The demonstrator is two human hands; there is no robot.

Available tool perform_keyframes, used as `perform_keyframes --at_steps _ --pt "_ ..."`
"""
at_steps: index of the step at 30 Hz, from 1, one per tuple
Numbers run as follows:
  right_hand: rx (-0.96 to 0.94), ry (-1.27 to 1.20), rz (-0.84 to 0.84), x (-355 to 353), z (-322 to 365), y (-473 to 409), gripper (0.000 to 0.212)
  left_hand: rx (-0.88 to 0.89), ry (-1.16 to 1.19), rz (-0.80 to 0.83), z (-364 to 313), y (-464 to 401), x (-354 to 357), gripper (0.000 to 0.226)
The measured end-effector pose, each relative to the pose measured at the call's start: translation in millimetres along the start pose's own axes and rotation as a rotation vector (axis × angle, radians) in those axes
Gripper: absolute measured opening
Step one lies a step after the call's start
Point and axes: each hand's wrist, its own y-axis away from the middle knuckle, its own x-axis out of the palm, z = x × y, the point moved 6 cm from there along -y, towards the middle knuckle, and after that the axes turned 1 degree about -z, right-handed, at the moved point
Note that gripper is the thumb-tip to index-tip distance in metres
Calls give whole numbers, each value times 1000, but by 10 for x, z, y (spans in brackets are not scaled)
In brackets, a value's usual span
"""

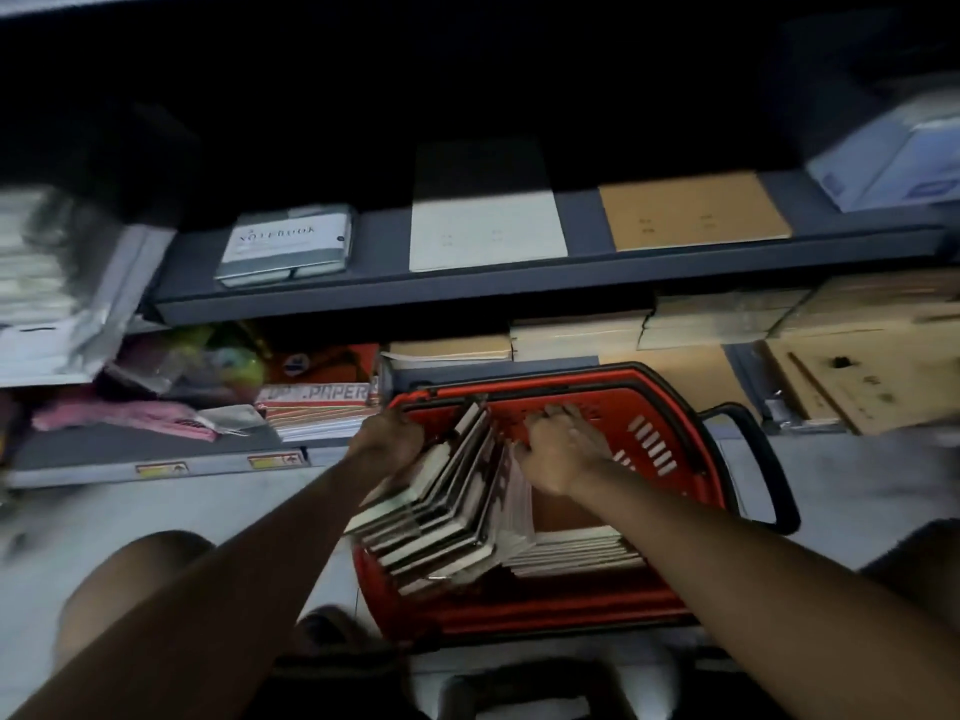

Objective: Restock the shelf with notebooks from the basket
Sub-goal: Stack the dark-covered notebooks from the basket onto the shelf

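Note:
A red plastic basket (670,444) stands on the floor below me, holding a fanned stack of notebooks (447,517) and a flatter pile (571,550) to its right. My left hand (387,439) grips the left side of the fanned stack. My right hand (558,444) lies on the stack's right side with its fingers curled over the top edges. The dark shelf (519,288) above carries a grey pack marked NOTEBOOK (288,244), a white notebook (485,231) and a brown notebook (693,210).
The lower shelf holds paper packs (319,407), pink items (124,415) and brown notebook stacks (576,332). Cardboard boxes (852,379) stand at the right. A black basket handle (769,459) sticks out to the right. My knees frame the basket on the pale floor.

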Motion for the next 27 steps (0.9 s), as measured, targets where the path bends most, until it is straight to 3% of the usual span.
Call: perform_keyframes --at_steps 3,5,9,12,14,16,21,22,25,27 --pt "-11 -86 -16 -17 169 184 49 -9 11 1 308 -345 101 50" --pt "-7 -255 -3 -10 292 273 45 17 -24 1 232 -119 33 58" --pt "29 -635 5 0 569 379 46 -18 -56 -50 70 613 -224 25" --pt "108 -823 40 26 791 420 48 -73 -45 -28 214 659 -230 31" --pt "175 -864 57 56 892 421 46 -99 -44 -31 288 659 -265 41" --pt "222 -868 71 83 962 432 31 -140 -11 -21 310 712 -315 45" --pt "260 -888 74 63 1026 460 16 -180 204 11 473 715 -336 48" --pt "266 -896 47 29 1010 476 15 -188 255 19 532 661 -340 46" --pt "278 -930 29 -16 938 545 14 -155 381 130 573 696 -314 8" --pt "263 -963 22 -34 894 606 12 -148 450 169 545 823 -391 9"
